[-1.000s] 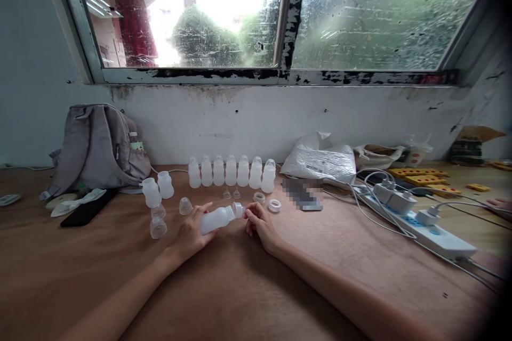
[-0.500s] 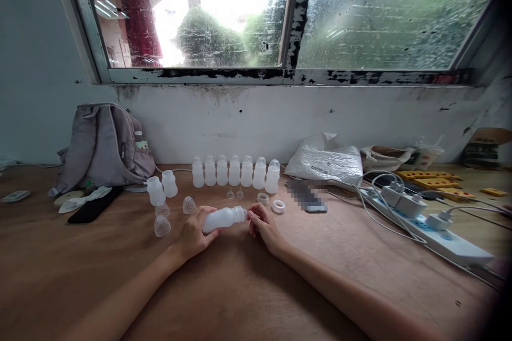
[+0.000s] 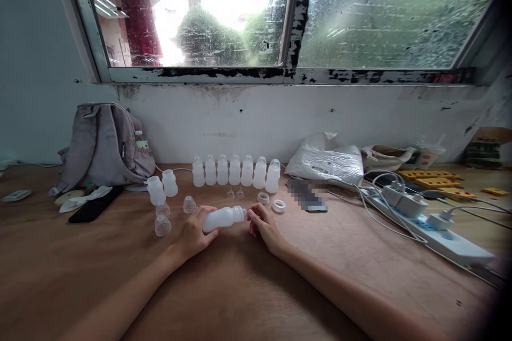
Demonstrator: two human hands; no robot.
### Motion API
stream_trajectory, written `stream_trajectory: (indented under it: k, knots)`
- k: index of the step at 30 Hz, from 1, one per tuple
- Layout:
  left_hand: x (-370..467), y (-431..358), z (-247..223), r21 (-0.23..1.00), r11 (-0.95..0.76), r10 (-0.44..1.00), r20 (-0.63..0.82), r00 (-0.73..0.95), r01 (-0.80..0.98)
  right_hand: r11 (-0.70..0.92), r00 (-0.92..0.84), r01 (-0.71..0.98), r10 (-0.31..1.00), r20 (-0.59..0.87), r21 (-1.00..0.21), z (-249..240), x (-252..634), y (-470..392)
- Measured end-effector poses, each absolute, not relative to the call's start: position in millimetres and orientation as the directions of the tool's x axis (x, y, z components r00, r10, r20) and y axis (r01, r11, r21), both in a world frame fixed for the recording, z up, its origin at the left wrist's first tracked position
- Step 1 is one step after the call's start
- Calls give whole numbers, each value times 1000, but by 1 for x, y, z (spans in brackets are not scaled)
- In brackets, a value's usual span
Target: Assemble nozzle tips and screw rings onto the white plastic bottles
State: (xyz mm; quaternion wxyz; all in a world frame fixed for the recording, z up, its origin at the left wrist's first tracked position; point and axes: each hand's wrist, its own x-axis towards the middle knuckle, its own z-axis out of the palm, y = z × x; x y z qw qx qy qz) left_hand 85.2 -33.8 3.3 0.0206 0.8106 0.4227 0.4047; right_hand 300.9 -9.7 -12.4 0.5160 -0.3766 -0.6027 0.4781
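Note:
My left hand (image 3: 197, 232) is wrapped round a frosted white bottle (image 3: 220, 219), which lies tilted with its open neck to the right. At that neck, the fingertips of my right hand (image 3: 262, 224) pinch a small clear piece (image 3: 246, 214), probably a nipple. Just right of my right hand lie two white rings (image 3: 279, 206). Two clear nipples (image 3: 239, 192) stand behind the bottle. Near my left hand is a clear dome cap (image 3: 189, 204), with more caps (image 3: 162, 225) farther left beside two uncapped bottles (image 3: 156, 191).
Several capped bottles (image 3: 234, 170) stand in a row before the wall. A grey backpack (image 3: 104, 144) and black pouch (image 3: 95, 205) are at left. A phone (image 3: 316, 206), silver bag (image 3: 326, 160) and power strip (image 3: 452, 240) with cables lie at right.

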Motion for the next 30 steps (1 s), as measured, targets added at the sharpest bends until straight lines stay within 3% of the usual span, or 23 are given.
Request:
stream_trajectory:
  k: [30]
  knots:
    - [85,-37,5,374,-670,700,605,378,641,212,-172,11,963,207,-977,-13,300,-9]
